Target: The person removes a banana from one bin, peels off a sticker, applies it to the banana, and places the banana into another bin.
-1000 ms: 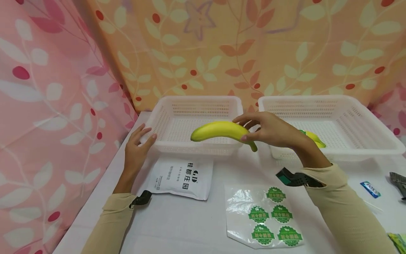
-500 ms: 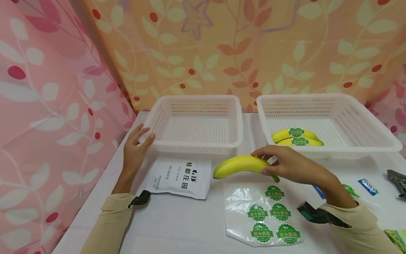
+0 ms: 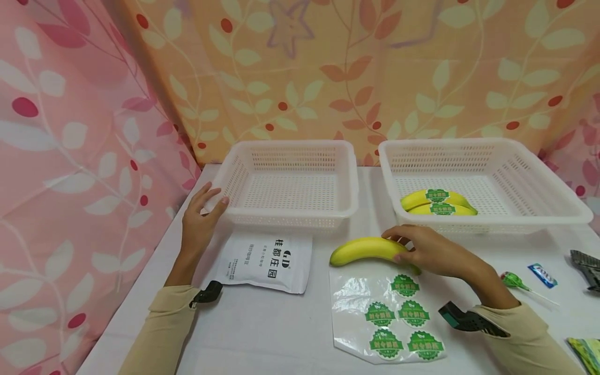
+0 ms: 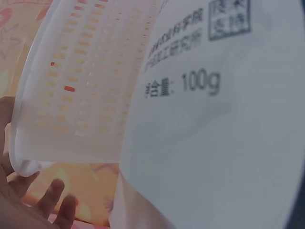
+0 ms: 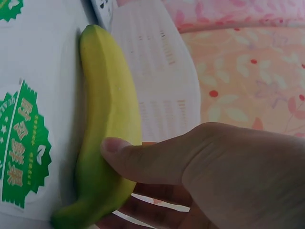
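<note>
My right hand pinches a yellow banana near its stem end, the thumb on the near side and the fingers behind. The banana lies along the far edge of a clear sheet bearing several green round stickers. At the left white basket, my left hand rests on the front left corner, thumb and spread fingers astride the rim. The left wrist view shows those fingers loosely extended beside the basket's rim. Inside the right basket lie two bananas with green stickers.
A white printed pouch lies before the left basket, close to my left wrist. Right of my right arm are a green lollipop, a small blue packet, a black object and a green-yellow packet. Patterned cloth hangs behind the baskets.
My right hand has brought the banana from in front of the left basket down and right to the sheet's far edge. My left hand has stayed at the basket corner.
</note>
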`<state>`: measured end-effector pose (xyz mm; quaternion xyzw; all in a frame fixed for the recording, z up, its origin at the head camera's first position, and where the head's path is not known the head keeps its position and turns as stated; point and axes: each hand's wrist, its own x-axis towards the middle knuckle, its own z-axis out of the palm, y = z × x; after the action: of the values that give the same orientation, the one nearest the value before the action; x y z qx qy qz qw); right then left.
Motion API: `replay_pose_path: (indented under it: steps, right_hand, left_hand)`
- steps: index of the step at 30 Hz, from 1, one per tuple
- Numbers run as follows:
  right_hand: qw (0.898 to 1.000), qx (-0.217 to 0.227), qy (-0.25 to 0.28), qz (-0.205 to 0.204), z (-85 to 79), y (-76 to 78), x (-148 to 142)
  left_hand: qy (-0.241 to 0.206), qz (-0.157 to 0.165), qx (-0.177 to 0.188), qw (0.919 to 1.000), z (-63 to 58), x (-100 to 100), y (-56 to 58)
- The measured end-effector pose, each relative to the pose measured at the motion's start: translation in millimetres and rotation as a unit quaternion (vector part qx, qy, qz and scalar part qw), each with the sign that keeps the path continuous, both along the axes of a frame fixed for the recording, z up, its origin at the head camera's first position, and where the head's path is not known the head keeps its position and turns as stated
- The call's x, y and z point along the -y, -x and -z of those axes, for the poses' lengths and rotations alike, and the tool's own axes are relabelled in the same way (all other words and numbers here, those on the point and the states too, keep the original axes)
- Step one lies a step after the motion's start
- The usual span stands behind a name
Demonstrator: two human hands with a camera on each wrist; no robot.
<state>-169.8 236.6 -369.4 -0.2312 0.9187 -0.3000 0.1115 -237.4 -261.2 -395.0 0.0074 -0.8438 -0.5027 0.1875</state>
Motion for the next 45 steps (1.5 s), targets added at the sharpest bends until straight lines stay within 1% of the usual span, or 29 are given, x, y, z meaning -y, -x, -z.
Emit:
replay_pose_path:
  steps: [3,5,8,10,11,12,13,15,16,17,18,19,21,23,24,26,28,30,31,33,35,37,39,42,45]
  right_hand:
    - [1.0,-0.007,-0.007,0.004,3.7,2.2,-3]
    - [1.0,-0.012,-0.012,0.01,5.3,3.2,-4]
    - [1.0,-0.015,-0.014,0.012,7.0,4.1,-4]
    - [1.0,-0.014,-0.015,0.014,7.6,4.2,-4]
    - [1.0,-0.014,-0.015,0.013,8.0,4.3,-4]
    - [1.0,-0.01,-0.015,0.014,7.6,4.1,-4]
    - [1.0,-0.008,-0.016,0.015,7.3,3.9,-4]
    - [1.0,-0.001,-0.019,0.018,6.1,3.0,-5]
    - [1.0,0.002,-0.02,0.021,5.5,2.6,-5]
    - [0.999,0.006,-0.022,0.023,4.9,2.1,-5]
    - [0.999,0.009,-0.024,0.025,4.3,1.7,-5]
    - [0.999,0.01,-0.025,0.025,4.1,1.6,-6]
    - [0.999,0.014,-0.029,0.027,3.4,1.2,-7]
    - [0.999,0.017,-0.031,0.03,3.2,1.1,-8]
    - [0.999,0.017,-0.031,0.029,3.1,1.1,-8]
    - [0.999,0.019,-0.034,0.032,3.0,1.3,-8]
    - [0.999,0.019,-0.034,0.029,3.2,1.7,-8]
    - [0.999,0.019,-0.035,0.03,3.2,2.1,-7]
    - [0.999,0.021,-0.036,0.033,3.3,2.5,-7]
    - [0.999,0.021,-0.035,0.031,3.6,3.2,-7]
    - [0.999,0.022,-0.035,0.033,3.9,3.7,-7]
    - [0.999,0.022,-0.034,0.033,4.1,4.1,-8]
    - [0.999,0.024,-0.031,0.035,3.7,4.3,-7]
    - [0.999,0.025,-0.027,0.036,4.0,4.5,-7]
    - [0.999,0.029,-0.026,0.038,4.4,4.2,-7]
  left_hand:
    - [0.013,-0.001,-0.009,0.9999,-2.9,-2,-1.2]
    - [0.025,-0.012,-0.031,0.9991,-5.8,-5,-3.2]
    - [0.038,-0.03,-0.094,0.9944,-13.8,-14,-8.9]
    - [0.039,-0.03,-0.134,0.9898,-21.7,-25,-15.9]
    - [0.033,-0.019,-0.149,0.9881,-26.2,-32,-19.9]
    - [0.028,0.0,-0.16,0.9868,-30.8,-39,-24.1]
    - [0.024,0.026,-0.162,0.9862,-35.4,-47,-28.7]
    - [0.032,0.095,-0.141,0.9849,-42.8,-63,-38.3]
    - [0.041,0.139,-0.121,0.982,-46.0,-71,-42.8]
    - [0.058,0.184,-0.099,0.9762,-48.2,-78,-47.1]
    - [0.08,0.227,-0.074,0.9678,-49.8,-86,-51.4]
    - [0.102,0.268,-0.049,0.9569,-50.6,-93,-55.4]
    - [0.135,0.339,-0.007,0.9312,-50.3,-108,-62.2]
    - [0.151,0.389,0.019,0.9085,-48.2,-121,-67.3]
    - [0.155,0.408,0.028,0.8993,-46.4,-128,-69.2]
    - [0.153,0.435,0.043,0.8862,-43.2,-140,-72.2]
    - [0.153,0.452,0.057,0.8773,-39.3,-152,-74.5]
    - [0.156,0.462,0.071,0.8702,-35.3,-164,-76.5]
    - [0.163,0.466,0.078,0.8661,-33.3,-171,-77.3]
    - [0.191,0.475,0.076,0.8555,-27.4,-186,-78.5]
    - [0.233,0.481,0.063,0.8427,-21.5,-202,-79.8]
    - [0.279,0.485,0.043,0.828,-15.0,-218,-81.2]
    - [0.313,0.483,0.026,0.8172,-9.1,-231,-83.2]
    - [0.346,0.479,0.01,0.8064,-1.2,-244,-86.0]
    - [0.376,0.471,-0.007,0.7979,6.7,-250,-88.1]
